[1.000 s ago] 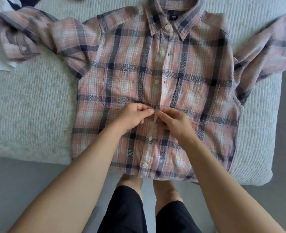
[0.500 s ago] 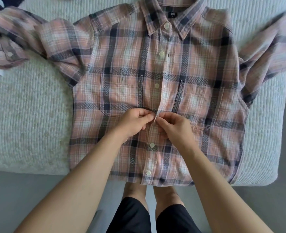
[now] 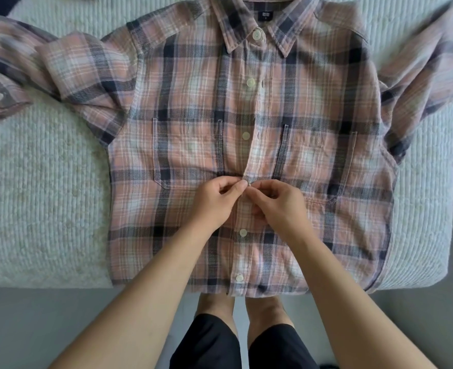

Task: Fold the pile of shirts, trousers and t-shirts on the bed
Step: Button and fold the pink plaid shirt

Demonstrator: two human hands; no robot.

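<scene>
Covering most of the frame, a pale grey-white quilted bed (image 3: 41, 198) is used as the work surface, with grey floor along the bottom edge. Spread flat on it, front up and collar toward the top of the frame, is the pink, navy and white plaid flannel shirt (image 3: 326, 161); it's laid open like that presumably so the front can be fastened and smoothed before any folding gets done. Its sleeves are thrown out to the upper left and upper right, where they stay clear of the body panel.

At centre frame the button placket (image 3: 249, 155) is being worked. An edge of it is pinched by the left hand (image 3: 214, 201), thumb against forefinger, and the fabric on the other side is pinched by the right hand (image 3: 278, 206), fingers curled. The fingertips nearly meet, probably to push a button through its hole. The small cream buttons (image 3: 250, 82) above and below look done up already. The folding itself doesn't seem to be started yet.
</scene>
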